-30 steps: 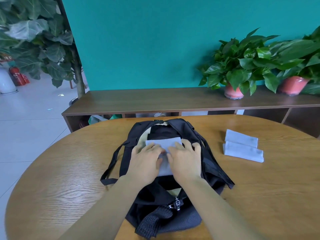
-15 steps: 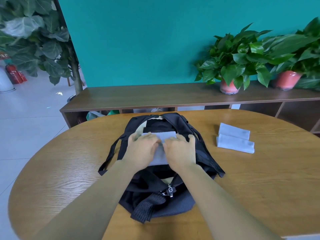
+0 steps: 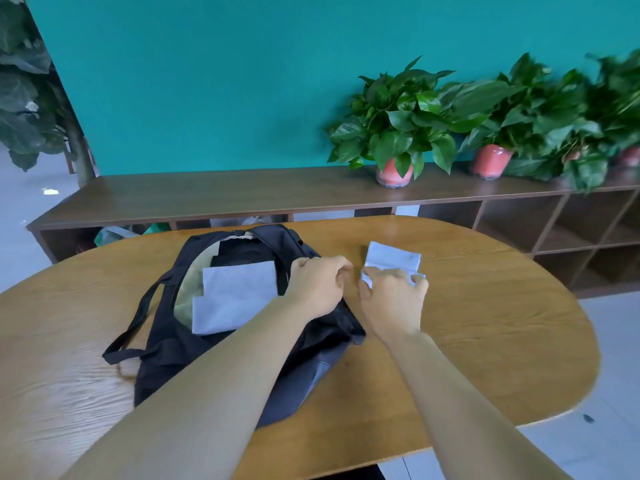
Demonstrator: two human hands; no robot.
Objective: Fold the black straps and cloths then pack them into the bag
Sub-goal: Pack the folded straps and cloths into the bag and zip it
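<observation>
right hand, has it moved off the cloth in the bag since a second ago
Yes. The right hand has left the cloth in the bag and gone rightward, past the bag's edge, onto the folded cloths on the table.

open black bag (image 3: 180, 344), right hand (image 3: 393, 303) on folded cloths (image 3: 394, 259)

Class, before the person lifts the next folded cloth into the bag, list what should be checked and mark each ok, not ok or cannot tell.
1. Bag mouth open: ok.
2. Packed cloth lies flat inside the bag: ok.
3. Right hand on the near cloth: ok, fingers touch it; a firm grip: cannot tell.
4. Far cloth folded, waiting on the table: ok.
5. Left hand free to help: cannot tell; it is curled at the bag's rim.
6. Black straps packed: cannot tell.
</observation>
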